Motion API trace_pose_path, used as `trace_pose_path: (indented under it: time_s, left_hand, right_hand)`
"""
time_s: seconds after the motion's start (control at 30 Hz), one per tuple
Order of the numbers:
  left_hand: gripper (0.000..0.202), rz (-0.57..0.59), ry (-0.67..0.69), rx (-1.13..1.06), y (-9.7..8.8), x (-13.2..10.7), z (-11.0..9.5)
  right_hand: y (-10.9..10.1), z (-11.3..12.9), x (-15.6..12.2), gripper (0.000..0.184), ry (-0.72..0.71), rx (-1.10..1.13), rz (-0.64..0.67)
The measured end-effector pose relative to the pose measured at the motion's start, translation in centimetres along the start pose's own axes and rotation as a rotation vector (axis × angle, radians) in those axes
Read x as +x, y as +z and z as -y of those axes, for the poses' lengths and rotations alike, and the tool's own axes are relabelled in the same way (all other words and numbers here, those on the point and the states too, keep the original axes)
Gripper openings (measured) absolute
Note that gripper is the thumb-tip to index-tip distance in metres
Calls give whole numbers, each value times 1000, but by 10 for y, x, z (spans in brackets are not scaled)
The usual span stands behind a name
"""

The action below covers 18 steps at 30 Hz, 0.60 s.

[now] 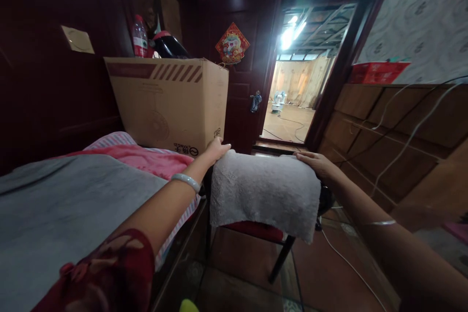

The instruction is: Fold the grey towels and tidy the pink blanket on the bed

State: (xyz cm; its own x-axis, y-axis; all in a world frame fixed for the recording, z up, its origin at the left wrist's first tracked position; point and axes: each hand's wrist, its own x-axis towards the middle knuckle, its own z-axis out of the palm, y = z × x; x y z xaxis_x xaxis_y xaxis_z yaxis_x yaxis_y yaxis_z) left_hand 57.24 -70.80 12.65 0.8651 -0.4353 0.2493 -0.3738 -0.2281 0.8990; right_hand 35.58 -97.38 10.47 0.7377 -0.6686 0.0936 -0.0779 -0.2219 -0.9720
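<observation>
A light grey, fluffy towel (265, 190) hangs over the backrest of a chair with a red seat (256, 230) and dark legs (281, 259). At the towel's upper left corner, my left hand (216, 151) is closed on its edge, the thumb lying along the top. My right hand (315, 162) grips the upper right corner, fingers bent over the top edge. The towel's lower edge hangs unevenly, lower on the right. Most of the backrest is hidden beneath it.
A bed with a grey cover (84, 204) and pink blanket (146, 158) is on the left. Behind it stands a large cardboard box (164, 102). A dark red door (241, 5) stands beside an open doorway. Wooden cabinets (398, 131) and a loose white cable (351, 263) are on the right.
</observation>
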Motion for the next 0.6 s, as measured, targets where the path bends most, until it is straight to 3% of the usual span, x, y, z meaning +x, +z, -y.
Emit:
trace_pose_path:
  time_s: [0.07, 0.17, 0.27, 0.33, 0.4, 0.5, 0.6]
  left_hand:
    - [49, 12, 60, 50, -8, -11, -3]
    - [63, 121, 402, 267, -18, -39, -6]
    - [82, 302, 674, 543, -22, -64, -7]
    - [88, 365, 711, 650, -20, -73, -8]
    - [89, 376, 733, 713, -17, -75, -9]
    - [90, 371, 753, 748, -13, -72, -8]
    - [86, 338, 767, 792, -11, -71, -6]
  right_hand:
    - [-5, -3, 2, 34, -17, -62, -16]
    - [-11, -2, 1, 33, -115, -342, -101]
    - [-8, 10, -15, 39, -441, -716, -165]
    - [0, 18, -32, 52, -672, -883, -98]
    - [10, 24, -49, 72, -799, -998, 43]
    - [19, 22, -64, 95, -836, -1096, 247]
    - [21, 14, -67, 97, -835, -1140, 245]
